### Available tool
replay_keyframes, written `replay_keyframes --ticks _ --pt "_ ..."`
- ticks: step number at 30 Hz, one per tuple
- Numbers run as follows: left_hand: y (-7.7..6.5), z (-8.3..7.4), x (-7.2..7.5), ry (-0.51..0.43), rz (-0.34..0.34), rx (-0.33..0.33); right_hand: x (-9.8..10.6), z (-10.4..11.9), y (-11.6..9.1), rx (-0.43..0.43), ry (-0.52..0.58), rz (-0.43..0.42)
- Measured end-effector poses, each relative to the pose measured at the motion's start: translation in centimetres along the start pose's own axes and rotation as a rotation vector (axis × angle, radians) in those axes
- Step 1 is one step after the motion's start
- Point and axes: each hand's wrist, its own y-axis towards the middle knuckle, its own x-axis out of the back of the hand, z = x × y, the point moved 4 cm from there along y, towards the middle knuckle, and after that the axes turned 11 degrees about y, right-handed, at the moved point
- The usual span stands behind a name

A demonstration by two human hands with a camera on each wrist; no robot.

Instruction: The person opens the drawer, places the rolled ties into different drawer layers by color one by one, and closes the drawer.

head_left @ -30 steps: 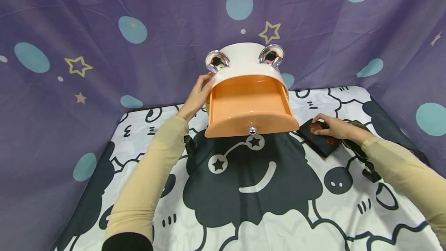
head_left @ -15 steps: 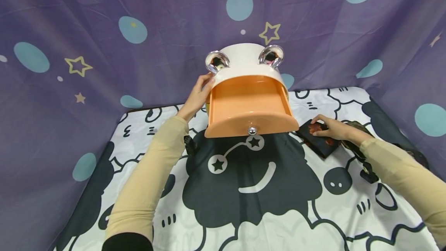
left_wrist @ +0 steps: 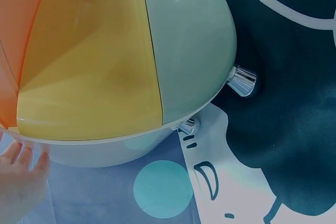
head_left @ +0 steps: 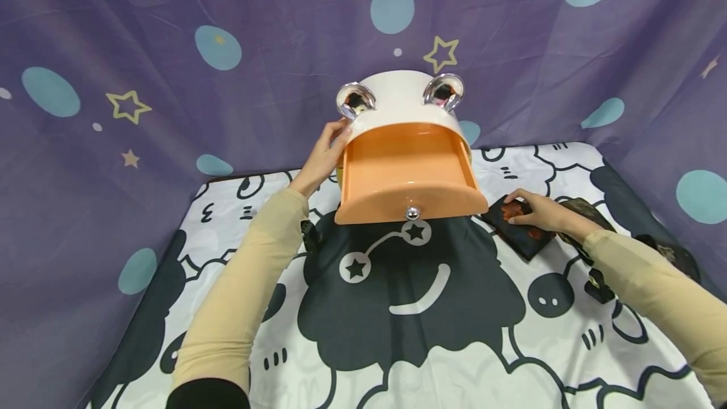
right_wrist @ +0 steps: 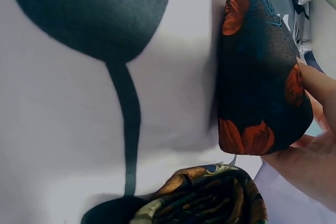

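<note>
Here — right hand [head_left: 542,212] on case [right_wrist: 254,80]

The left sleeve [head_left: 238,295] and right sleeve [head_left: 659,289] are showing plain, pale yellow-beige fabric, the left one creasing above its black end [head_left: 207,394]; a small black fitting [head_left: 310,237] is projecting beside the left cuff.

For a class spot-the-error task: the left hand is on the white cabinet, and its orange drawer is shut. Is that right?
Not quite: the orange drawer is open, not shut, as the head view shows. The left hand is on the white cabinet.
</note>
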Motion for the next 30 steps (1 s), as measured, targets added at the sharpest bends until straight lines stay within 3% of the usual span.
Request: replay_keyframes --ticks 4,15,24,30 --pt "0.5 0.9 -0.2 0.006 -0.004 0.002 -0.2 0.0 -0.1 -0.005 0.011 -0.003" --pt "0.5 0.9 -0.2 0.016 -0.004 0.008 -0.3 0.1 -0.1 -0.035 0.007 0.007" --pt "-0.8 -1.4 0.0 0.017 0.008 0.011 0.0 0.5 0.1 -0.065 0.052 0.005" --pt "-1.1 -1.9 0.1 0.022 -0.003 0.010 0.3 0.7 0.0 -0.058 0.084 0.010"
